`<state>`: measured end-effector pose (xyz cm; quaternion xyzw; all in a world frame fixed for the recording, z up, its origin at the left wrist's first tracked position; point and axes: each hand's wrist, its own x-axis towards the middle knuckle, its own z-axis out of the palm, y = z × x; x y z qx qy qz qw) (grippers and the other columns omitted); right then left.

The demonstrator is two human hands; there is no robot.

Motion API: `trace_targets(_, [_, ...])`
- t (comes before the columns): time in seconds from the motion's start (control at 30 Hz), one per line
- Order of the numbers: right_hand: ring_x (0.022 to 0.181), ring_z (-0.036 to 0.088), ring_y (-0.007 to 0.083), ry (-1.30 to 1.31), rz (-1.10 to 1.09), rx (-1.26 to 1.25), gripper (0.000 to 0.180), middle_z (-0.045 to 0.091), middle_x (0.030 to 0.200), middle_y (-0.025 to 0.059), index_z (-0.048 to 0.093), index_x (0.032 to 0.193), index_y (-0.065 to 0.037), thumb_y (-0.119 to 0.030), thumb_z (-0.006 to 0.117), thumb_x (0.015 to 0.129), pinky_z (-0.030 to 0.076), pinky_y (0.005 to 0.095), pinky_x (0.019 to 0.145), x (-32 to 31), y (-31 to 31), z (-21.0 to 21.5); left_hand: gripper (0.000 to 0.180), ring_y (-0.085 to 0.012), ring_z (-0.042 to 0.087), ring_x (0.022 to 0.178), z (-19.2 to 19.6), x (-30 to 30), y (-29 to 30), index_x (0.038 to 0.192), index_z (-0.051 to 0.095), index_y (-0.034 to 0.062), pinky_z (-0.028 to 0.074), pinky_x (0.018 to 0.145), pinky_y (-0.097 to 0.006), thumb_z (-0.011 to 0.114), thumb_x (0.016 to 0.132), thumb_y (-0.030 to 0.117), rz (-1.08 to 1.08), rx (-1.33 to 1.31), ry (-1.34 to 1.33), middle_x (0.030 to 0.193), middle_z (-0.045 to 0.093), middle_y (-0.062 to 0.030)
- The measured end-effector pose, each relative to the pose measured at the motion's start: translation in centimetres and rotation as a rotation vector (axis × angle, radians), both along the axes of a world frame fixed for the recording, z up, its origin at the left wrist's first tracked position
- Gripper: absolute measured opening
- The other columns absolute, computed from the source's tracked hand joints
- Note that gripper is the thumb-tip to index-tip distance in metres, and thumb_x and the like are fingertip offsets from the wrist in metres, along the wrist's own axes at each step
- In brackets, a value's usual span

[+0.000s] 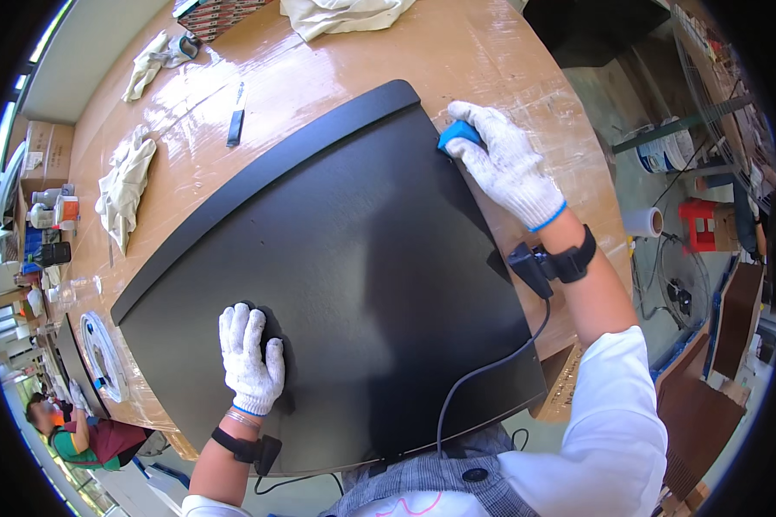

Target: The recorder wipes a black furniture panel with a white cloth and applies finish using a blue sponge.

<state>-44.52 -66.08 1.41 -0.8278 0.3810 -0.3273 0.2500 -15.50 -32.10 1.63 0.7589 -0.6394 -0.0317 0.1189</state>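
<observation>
A large black panel (319, 250) with a raised curved strip (276, 177) along its far edge lies on the covered table. My left hand (251, 355), in a white knit glove, rests flat on the panel's left part with its fingers stretched out. At the panel's right edge, near the far corner, my right hand (504, 159), gloved the same way, grips a small blue block (459, 135) between thumb and fingers. The block touches or nearly touches the edge; its underside is hidden.
White cloths (128, 185) and a blue-handled tool (235, 127) lie on the table (526, 69) beyond the panel. A coiled white roll (103, 358) sits at the left. A cable (457, 388) hangs from my right wrist across the panel. Another person (82, 439) is at the far left.
</observation>
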Motion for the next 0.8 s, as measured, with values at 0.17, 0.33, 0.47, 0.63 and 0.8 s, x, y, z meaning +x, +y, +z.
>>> trace_targets(0.17, [0.096, 0.062, 0.0346, 0.198, 0.087, 0.14, 0.037, 0.064, 0.106, 0.0157, 0.06, 0.12, -0.006, -0.021, 0.067, 0.086, 0.05, 0.0404, 0.085, -4.6, 4.6, 2.1, 0.048, -0.0461, 0.036, 0.135, 0.5, 0.3, 0.8, 0.135, 0.05, 0.0029, 0.03, 0.112, -0.052, 0.056, 0.088, 0.012, 0.003, 0.017, -0.026, 0.143, 0.044, -0.0221])
trace_targets(0.33, [0.098, 0.062, 0.0371, 0.046, -0.05, 0.054, 0.037, 0.063, 0.109, 0.0189, 0.059, 0.119, -0.004, -0.021, 0.066, 0.087, 0.051, 0.0409, 0.086, -3.7, 4.5, 0.6, 0.046, -0.0457, 0.035, 0.136, 0.2, -0.1, 0.1, 0.135, 0.05, 0.0025, 0.029, 0.112, -0.052, 0.054, 0.09, 0.014, -0.007, 0.026, -0.035, 0.143, 0.043, -0.0227])
trace_targets(0.47, [0.099, 0.061, 0.0373, 0.035, 0.005, 0.015, 0.037, 0.063, 0.107, 0.0197, 0.059, 0.12, -0.002, -0.017, 0.066, 0.087, 0.051, 0.0411, 0.086, -4.4, 5.3, 0.1, 0.045, -0.0441, 0.035, 0.136, 0.1, 0.0, 0.2, 0.134, 0.05, 0.0021, 0.028, 0.113, -0.05, 0.054, 0.091, 0.011, 0.009, 0.028, -0.017, 0.145, 0.042, -0.0224])
trace_targets(0.63, [0.093, 0.062, 0.0353, 0.202, 0.105, 0.154, 0.036, 0.062, 0.1, 0.0178, 0.058, 0.119, -0.003, -0.017, 0.066, 0.087, 0.051, 0.041, 0.081, -8.9, 10.2, 2.9, 0.045, -0.0449, 0.038, 0.135, 0.2, 0.3, 0.6, 0.129, 0.056, 0.0021, 0.029, 0.113, -0.052, 0.06, 0.084, 0.009, 0.024, -0.013, -0.017, 0.141, 0.047, -0.0224])
trace_targets(0.8, [0.085, 0.062, 0.0352, -0.004, -0.042, 0.05, 0.034, 0.061, 0.097, 0.0177, 0.057, 0.119, -0.003, -0.01, 0.064, 0.086, 0.051, 0.0417, 0.075, -6.8, 9.4, 1.8, 0.044, -0.0441, 0.038, 0.135, -0.3, -0.1, -0.1, 0.131, 0.055, 0.002, 0.029, 0.113, -0.051, 0.058, 0.088, 0.01, -0.011, -0.03, -0.026, 0.142, 0.046, -0.0221])
